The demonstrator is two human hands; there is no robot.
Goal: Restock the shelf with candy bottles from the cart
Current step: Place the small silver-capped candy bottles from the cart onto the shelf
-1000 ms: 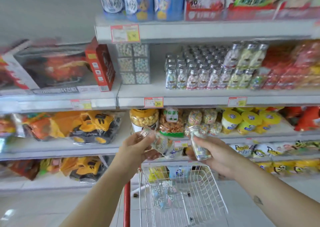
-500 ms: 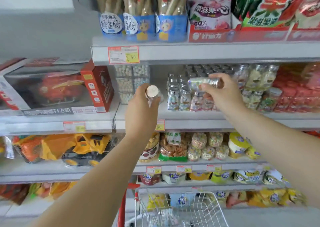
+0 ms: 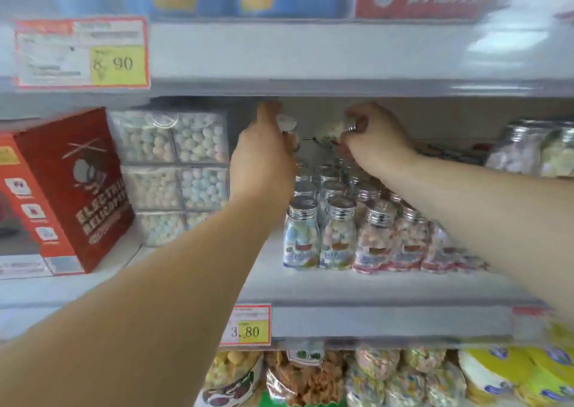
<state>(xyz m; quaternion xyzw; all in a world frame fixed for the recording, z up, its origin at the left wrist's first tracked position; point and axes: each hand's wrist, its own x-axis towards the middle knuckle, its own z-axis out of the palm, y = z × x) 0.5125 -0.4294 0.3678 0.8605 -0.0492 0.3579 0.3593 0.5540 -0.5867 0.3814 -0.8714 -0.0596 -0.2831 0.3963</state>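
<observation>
Silver caps shine on the rows of candy bottles (image 3: 335,236) standing on the middle shelf (image 3: 341,288), right of centre. From my station I see both hands reaching to the far end of that shelf, above the back rows and just under the board overhead. The left hand (image 3: 264,155) has its fingers curled round a bottle (image 3: 287,124), which it holds upright with the cap on top, at the far left edge of the rows. The right hand (image 3: 375,145) pinches a second bottle (image 3: 330,132) by its cap. That one lies on its side, body pointing left. The two held bottles are near each other but apart. I cannot tell whether either touches the rows below, because that part is blurred. Left of the rows stand clear boxes (image 3: 174,170) of pale candy balls, and further left a red box (image 3: 77,189). A price tag (image 3: 247,326) reading 3.80 sits on the near shelf edge.
</observation>
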